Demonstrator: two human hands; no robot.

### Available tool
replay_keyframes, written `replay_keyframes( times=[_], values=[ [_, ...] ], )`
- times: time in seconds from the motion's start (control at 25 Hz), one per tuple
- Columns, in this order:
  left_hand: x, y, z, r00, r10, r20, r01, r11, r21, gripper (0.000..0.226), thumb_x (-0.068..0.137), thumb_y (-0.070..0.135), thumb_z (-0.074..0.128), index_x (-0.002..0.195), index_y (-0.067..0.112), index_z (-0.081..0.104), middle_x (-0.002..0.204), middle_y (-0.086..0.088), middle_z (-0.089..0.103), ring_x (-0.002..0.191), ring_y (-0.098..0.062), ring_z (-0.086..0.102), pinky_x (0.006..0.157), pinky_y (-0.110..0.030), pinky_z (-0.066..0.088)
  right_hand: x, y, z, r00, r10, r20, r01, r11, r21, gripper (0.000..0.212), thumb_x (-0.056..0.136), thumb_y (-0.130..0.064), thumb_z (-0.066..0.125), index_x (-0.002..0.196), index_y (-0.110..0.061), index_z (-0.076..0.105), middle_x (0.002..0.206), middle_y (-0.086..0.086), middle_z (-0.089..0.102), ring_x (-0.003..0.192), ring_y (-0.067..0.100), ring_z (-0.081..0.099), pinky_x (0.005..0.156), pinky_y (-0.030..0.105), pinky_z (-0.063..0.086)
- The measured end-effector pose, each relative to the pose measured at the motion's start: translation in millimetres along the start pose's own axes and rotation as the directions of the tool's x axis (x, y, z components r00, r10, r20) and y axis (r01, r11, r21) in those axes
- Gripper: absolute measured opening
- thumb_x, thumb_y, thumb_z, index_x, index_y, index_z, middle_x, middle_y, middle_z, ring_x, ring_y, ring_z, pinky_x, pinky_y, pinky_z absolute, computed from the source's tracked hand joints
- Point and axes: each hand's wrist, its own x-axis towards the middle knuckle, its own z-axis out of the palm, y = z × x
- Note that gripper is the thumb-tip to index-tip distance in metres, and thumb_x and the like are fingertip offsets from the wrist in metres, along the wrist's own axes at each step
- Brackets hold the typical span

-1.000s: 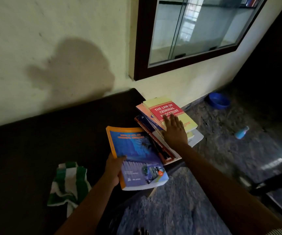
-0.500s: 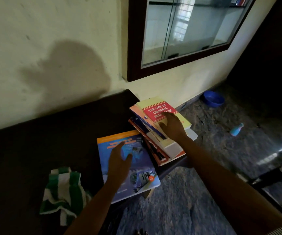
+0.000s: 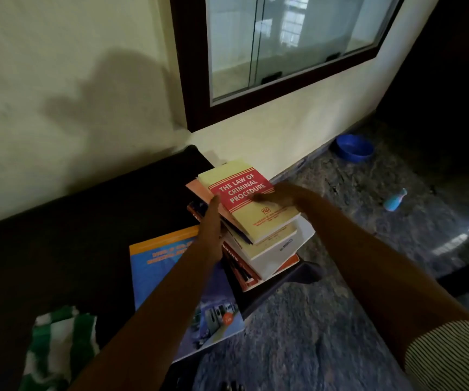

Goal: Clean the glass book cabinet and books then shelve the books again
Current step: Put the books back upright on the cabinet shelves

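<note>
Left hand (image 3: 213, 218), fingers straight, presses the side edge of the yellow-and-red book (image 3: 267, 221) topping the stack (image 3: 272, 255) at the counter's (image 3: 72, 235) end. Right hand (image 3: 284, 197) lays its fingers flat across that cover, blurred. A blue book (image 3: 154, 277) lies flat just beside the stack.
</note>
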Motion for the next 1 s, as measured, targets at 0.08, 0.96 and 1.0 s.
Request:
replay_keyframes(
  times=[0.08,0.96,1.0],
  values=[
    [6.9,3.7,-1.6,1.0,-0.007,-0.02,0.007,1.0,-0.022,0.05,0.087,0.05,0.055,0.121,0.013,0.054,0.099,-0.009,0.06,0.08,-0.018,0.055,0.064,-0.029,0.045,2.2,4.1,2.6,0.999,-0.047,0.001,0.047,0.999,-0.01,0.053,0.079,-0.057,0.061,0.111,-0.014,0.061,0.104,0.005,0.067,0.085,0.021,0.065,0.075,0.032,0.05],
    [-16.5,45.4,-141.5,0.963,0.044,-0.267,-0.031,0.998,0.053,0.028,0.078,0.033,0.071,0.092,0.012,0.059,0.101,-0.013,0.066,0.095,-0.028,0.063,0.09,-0.046,0.049,-1.9,-131.8,131.4,0.967,-0.098,0.236,-0.074,0.776,0.627,0.044,0.082,-0.028,0.069,0.113,0.001,0.058,0.117,0.016,0.062,0.102,0.03,0.06,0.072,0.032,0.05],
    [-17.6,58.1,-161.9,0.954,0.048,-0.294,-0.037,0.998,0.046,0.027,0.079,0.032,0.071,0.092,0.012,0.059,0.102,-0.013,0.065,0.098,-0.028,0.062,0.094,-0.047,0.047,0.8,-151.7,144.9,0.959,-0.117,0.258,-0.073,0.777,0.626,0.044,0.083,-0.026,0.068,0.115,0.003,0.057,0.119,0.016,0.061,0.106,0.031,0.059,0.07,0.031,0.049]
  ],
)
